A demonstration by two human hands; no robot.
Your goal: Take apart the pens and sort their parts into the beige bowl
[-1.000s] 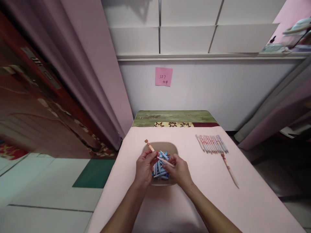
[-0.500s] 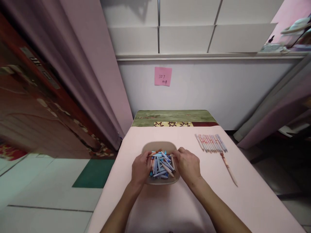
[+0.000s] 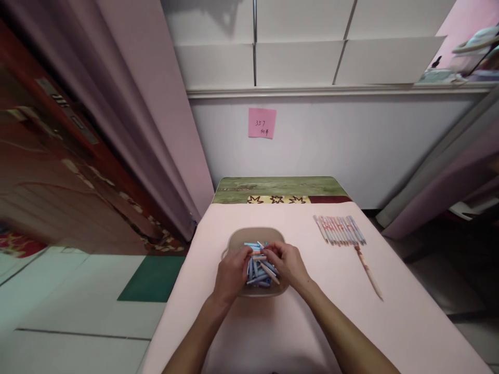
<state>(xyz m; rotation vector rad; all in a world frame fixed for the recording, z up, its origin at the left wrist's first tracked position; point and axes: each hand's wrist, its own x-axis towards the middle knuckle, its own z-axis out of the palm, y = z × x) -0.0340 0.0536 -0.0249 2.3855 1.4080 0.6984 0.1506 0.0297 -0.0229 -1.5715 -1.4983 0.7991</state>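
A beige plastic bin (image 3: 257, 234) holds a jumble of blue, white and pale pen pieces (image 3: 262, 275). Over it my left hand (image 3: 233, 270) pinches an orange-and-white pen (image 3: 256, 253) at one end. My right hand (image 3: 287, 262) closes its fingertips on the other end, so the pen lies level between both hands. Those fingertips hide part of it, and whether it is one piece or two joined parts cannot be made out. To the right, a row of pens (image 3: 339, 230) with red and pale patterns lies side by side. Just below that row rests a single slanted pen (image 3: 369, 272).
A pink cloth (image 3: 390, 332) covers most of the table, leaving a green patterned strip (image 3: 278, 185) at the far edge. The white wall behind carries a pink note (image 3: 262, 123). Curtains hang at both sides, with a dark red door (image 3: 58, 156) on the left.
My hands have come together over the bin, the right one moving left from the bin's right side. The orange pen piece in my left hand has shifted right and down slightly.
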